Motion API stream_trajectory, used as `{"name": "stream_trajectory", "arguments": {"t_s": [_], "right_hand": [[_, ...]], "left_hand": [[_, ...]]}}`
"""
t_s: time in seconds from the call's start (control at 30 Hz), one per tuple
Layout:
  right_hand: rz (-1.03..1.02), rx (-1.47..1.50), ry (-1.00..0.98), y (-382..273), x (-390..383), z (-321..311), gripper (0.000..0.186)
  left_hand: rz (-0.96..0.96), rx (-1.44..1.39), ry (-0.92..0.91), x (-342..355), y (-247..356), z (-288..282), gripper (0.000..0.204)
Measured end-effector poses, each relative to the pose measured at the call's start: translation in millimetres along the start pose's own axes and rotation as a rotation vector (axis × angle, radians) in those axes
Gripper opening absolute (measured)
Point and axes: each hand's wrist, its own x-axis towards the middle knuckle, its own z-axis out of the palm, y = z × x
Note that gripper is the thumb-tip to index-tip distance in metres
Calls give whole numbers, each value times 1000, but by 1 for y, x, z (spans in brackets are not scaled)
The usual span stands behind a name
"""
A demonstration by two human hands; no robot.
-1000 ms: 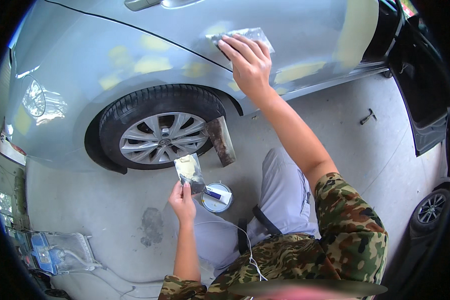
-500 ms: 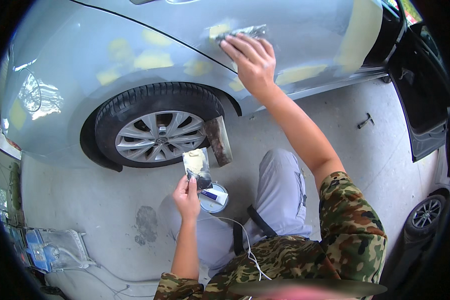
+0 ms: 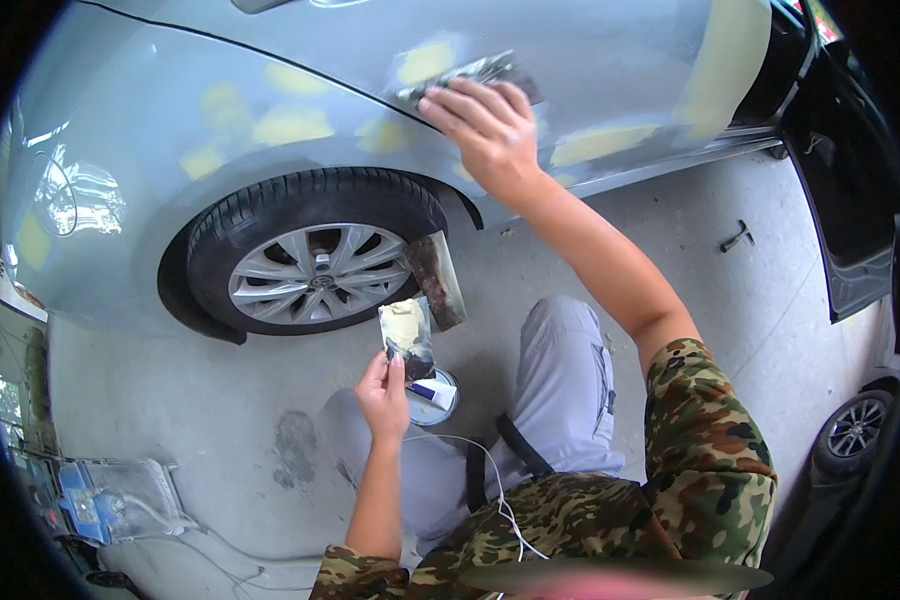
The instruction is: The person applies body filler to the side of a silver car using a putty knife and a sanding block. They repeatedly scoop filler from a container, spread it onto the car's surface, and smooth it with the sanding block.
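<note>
Right hand (image 3: pixel 485 125) presses one spreader (image 3: pixel 475 72) on car panel (image 3: pixel 300 95); left hand (image 3: pixel 385 392) holds one putty board (image 3: pixel 407 335).

Small white tube with blue end (image 3: pixel 432 392) lying on round tin (image 3: pixel 440 410), concrete floor

A grey concrete floor (image 3: pixel 220 400) is shown, marked by a dark stain (image 3: pixel 292 447) and lit evenly by daylight. Most of the upper field is filled by a light blue car body (image 3: pixel 170 150), patched with pale yellow areas; reflections are seen on its panel. A black tyre with a silver spoked wheel (image 3: pixel 315 272) is set in the arch. An open dark door (image 3: pixel 850 230) is seen at the right, and a second wheel (image 3: pixel 854 428) below it. A small dark tool (image 3: pixel 737 237) lies on the floor. Blue equipment (image 3: pixel 110 500) stands at lower left.
</note>
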Motion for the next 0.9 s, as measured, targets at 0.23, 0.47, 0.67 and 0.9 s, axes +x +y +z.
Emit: {"name": "stream_trajectory", "arguments": {"t_s": [0.23,0.47,0.67,0.9], "right_hand": [[51,-22,48,12,8,21,30],[89,34,-48,-5,-28,13,33],[75,-70,87,8,14,1,30],[96,-61,42,6,25,18,31]], "left_hand": [[-35,-26,1,4,-11,7,26],[13,18,-25,9,-6,16,25],[5,31,-13,5,6,18,25],[-25,19,-12,6,0,15,26]]}}
